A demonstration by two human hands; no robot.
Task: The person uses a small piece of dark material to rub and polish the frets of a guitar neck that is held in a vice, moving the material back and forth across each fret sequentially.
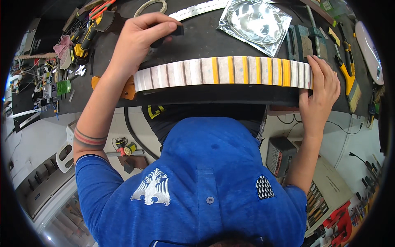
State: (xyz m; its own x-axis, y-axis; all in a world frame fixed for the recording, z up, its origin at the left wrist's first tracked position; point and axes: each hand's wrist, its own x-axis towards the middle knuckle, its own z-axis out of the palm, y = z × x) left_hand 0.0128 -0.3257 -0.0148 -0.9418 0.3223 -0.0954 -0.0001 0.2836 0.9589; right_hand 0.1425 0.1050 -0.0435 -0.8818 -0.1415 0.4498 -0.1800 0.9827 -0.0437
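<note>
A guitar neck (189, 73) lies crosswise along the near side of the dark bench. White and yellow tape covers its fingerboard between the fret lines, and an orange-brown wooden headstock (130, 89) shows at its left end. My right hand (323, 84) grips the neck's right end, fingers over the far edge and thumb at the near edge. Above the bench, beyond the neck's left part, my left hand (140, 35) is closed on a small black block (179, 31). Its fingers partly hide the block. The left forearm passes over the headstock.
Behind the neck lie a shiny bag of coiled wire (257, 22), a white ruler (201, 9) and a tape roll (163, 7). A metal vise (303, 43) stands back right, near a yellow-handled brush (352, 88). Assorted tools, including a wrench (80, 71), crowd the left.
</note>
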